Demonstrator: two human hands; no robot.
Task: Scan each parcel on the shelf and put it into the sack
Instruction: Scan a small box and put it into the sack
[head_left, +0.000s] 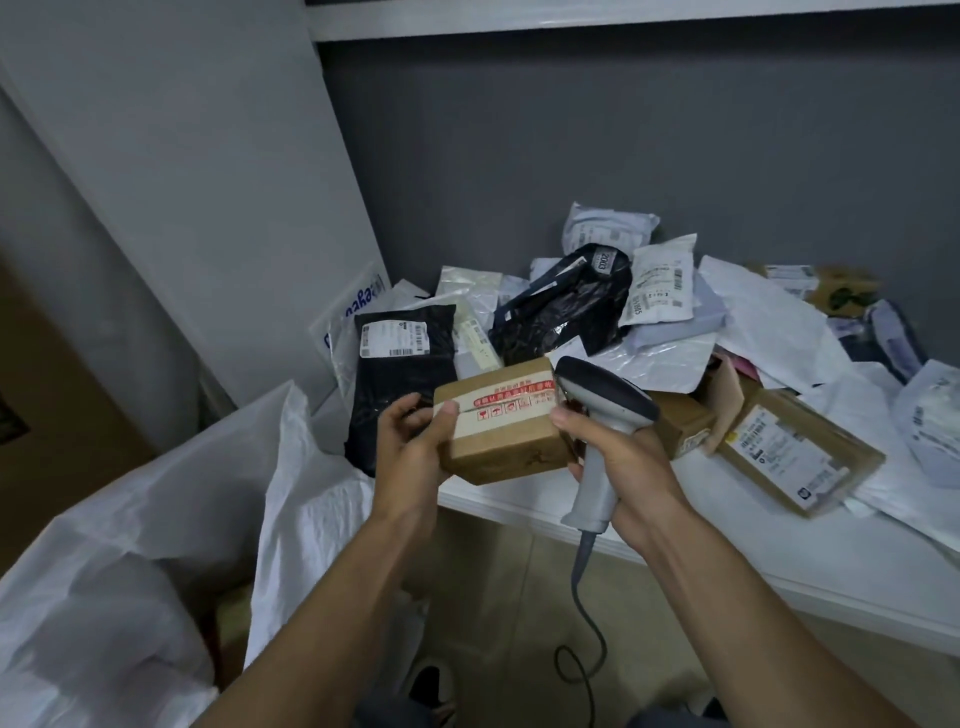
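Note:
My left hand grips the left end of a small brown cardboard box sealed with red-printed white tape, held over the shelf's front edge. My right hand holds a grey barcode scanner by its handle, and its index finger touches the box's right end. The scanner's dark head sits just right of the box. A white woven sack stands open at the lower left, beside the shelf.
The white shelf carries a heap of parcels: a black bag with a label at the left, another black bag, white mailers, and a labelled brown box at the right. The scanner cable hangs to the floor.

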